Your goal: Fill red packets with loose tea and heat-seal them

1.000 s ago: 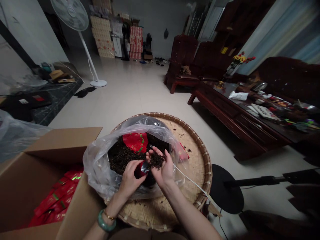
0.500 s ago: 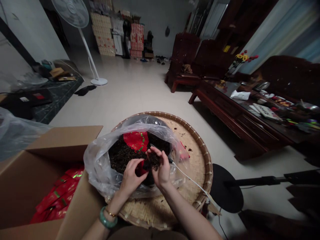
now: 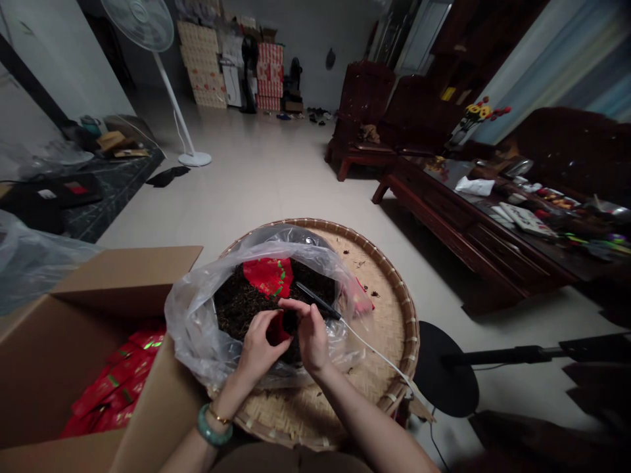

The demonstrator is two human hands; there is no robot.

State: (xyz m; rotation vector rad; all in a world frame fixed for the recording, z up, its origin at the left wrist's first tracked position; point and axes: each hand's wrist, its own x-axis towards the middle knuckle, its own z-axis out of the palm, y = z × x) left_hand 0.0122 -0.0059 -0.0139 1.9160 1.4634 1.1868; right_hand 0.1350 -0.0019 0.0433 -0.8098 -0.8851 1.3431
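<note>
My left hand [image 3: 261, 341] pinches a small red packet [image 3: 279, 328] with its mouth held apart. Cupped against that mouth is my right hand [image 3: 310, 335], its fingers bent over dark dried tea leaves [image 3: 290, 320]; the palm is mostly hidden. Both hands are over a clear plastic bag [image 3: 192, 315] full of dark loose tea [image 3: 241, 305]. On the tea lies a flat red packet [image 3: 269, 276] with green marks. A slim black tool [image 3: 318, 301] with a white cord rests by my right fingertips.
The bag sits on a round woven bamboo tray [image 3: 389, 289]. At the left stands an open cardboard box [image 3: 162, 401] with several red packets [image 3: 121, 381] inside. A black round stand base [image 3: 446, 371] is at the right, near a wooden low table [image 3: 444, 223]. Farther off stands a white fan [image 3: 172, 98].
My right hand has turned its palm toward the red packet and tipped leaves at its mouth; fewer leaves show. The black tool is now more visible. My left hand has stayed in place.
</note>
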